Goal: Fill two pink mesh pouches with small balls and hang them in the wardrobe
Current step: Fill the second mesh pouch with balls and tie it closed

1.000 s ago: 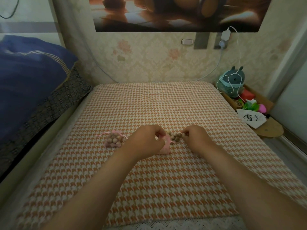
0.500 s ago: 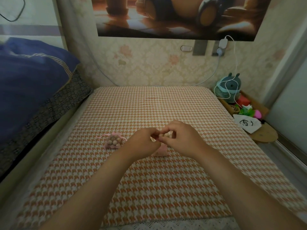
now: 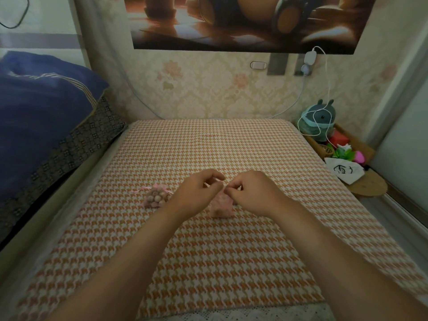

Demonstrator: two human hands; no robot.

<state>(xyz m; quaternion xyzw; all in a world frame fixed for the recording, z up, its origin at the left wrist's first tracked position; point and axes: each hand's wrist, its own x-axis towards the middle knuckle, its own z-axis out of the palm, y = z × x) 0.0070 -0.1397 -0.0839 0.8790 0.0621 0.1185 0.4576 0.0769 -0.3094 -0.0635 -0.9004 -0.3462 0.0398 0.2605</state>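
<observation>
A pink mesh pouch (image 3: 221, 205) lies on the houndstooth table cover (image 3: 208, 251) between my two hands. My left hand (image 3: 196, 195) and my right hand (image 3: 253, 193) both have curled fingers that pinch the top of this pouch, apparently at its drawstring. To the left a second pink mesh pouch (image 3: 155, 198) lies apart, full of small brown balls, its ribbon trailing left. No loose balls show on the cover; my right hand hides where they lay.
A blue quilt (image 3: 41, 117) on a dark patterned pillow lies at the left. At the right a low wooden shelf (image 3: 368, 187) holds a grey-green toy (image 3: 320, 119) with a white cable, a white cloth bag (image 3: 345, 170) and small colourful items. The wall stands behind the table.
My right hand moved left from the loose balls to the pouch mouth, then both hands closed on the pouch top. The loose balls beside the pouch are no longer visible.
</observation>
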